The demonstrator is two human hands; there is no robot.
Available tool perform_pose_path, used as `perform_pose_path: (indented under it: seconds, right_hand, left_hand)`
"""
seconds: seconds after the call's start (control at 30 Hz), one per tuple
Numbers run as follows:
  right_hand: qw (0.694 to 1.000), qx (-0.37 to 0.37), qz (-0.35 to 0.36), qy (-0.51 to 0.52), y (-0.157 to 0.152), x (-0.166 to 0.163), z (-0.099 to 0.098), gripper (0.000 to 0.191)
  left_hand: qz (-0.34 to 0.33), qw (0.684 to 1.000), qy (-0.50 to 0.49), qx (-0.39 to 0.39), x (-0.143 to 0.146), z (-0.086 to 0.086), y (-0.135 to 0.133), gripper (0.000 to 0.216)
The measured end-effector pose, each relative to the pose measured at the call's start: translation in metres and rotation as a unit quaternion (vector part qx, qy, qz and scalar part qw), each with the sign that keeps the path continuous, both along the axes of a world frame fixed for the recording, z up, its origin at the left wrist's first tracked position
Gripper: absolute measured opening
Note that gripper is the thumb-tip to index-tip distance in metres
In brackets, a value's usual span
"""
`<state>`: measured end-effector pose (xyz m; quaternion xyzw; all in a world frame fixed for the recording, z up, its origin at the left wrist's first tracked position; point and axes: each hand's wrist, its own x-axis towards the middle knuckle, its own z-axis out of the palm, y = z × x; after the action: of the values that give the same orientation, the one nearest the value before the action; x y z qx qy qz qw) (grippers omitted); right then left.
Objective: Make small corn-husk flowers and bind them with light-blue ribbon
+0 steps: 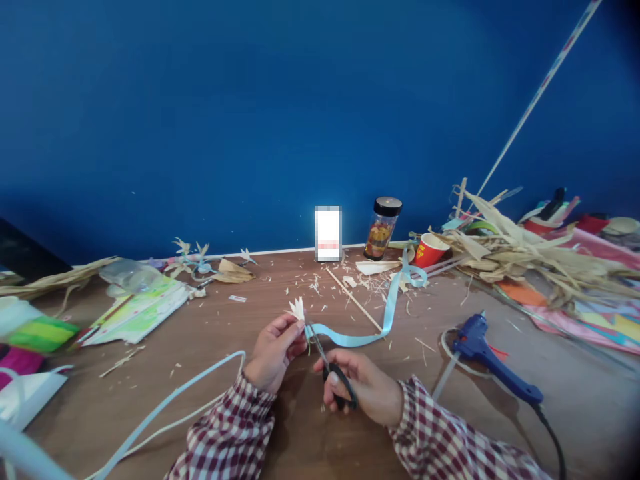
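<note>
My left hand pinches a small pale flower with pointed petals, which looks cut from dried husk. A light blue ribbon runs from beside those fingertips to the right, then bends up toward the back of the table. My right hand is closed on black-handled scissors. Their blades reach up to the flower and the ribbon's end, close by my left fingers. Whether the blades touch the ribbon or the flower I cannot tell.
On the right lies a blue glue gun with its cord. Behind it are a heap of dried husks, a red paper cup and a tilted jar. A thin stick lies among scraps. Painted paper is at left.
</note>
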<state>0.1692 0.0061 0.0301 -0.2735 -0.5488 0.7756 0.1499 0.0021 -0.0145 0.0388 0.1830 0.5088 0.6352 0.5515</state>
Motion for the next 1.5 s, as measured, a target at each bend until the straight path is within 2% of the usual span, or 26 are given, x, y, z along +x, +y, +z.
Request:
perform_pose_path:
  seconds: [0.27,0.53,0.77,1.13,1.5]
  right_hand:
    - [0.999,-0.002,0.04,0.023,0.003,0.006,0.009,0.051]
    - [0.997,-0.012,0.073,0.011,0.006,0.011,0.012,0.057]
    - [0.997,-0.001,0.062,-0.039,0.008,0.01,0.002,0.052]
    - [0.998,-0.005,0.047,-0.042,0.011,0.011,0.007,0.057]
    - [0.997,-0.002,0.044,-0.064,0.007,0.009,0.003,0.044]
  left_hand:
    - [-0.003,1.0,-0.019,0.009,-0.002,-0.001,-0.001,0.024]
    - [0.041,0.998,-0.033,0.021,-0.008,-0.004,0.0,0.02]
    - [0.049,0.998,-0.038,0.002,-0.003,-0.005,0.0,0.017]
    - [0.04,0.998,-0.045,0.002,-0.007,-0.005,0.0,0.019]
    - [0.038,0.999,-0.031,0.0,-0.004,-0.008,0.001,0.023]
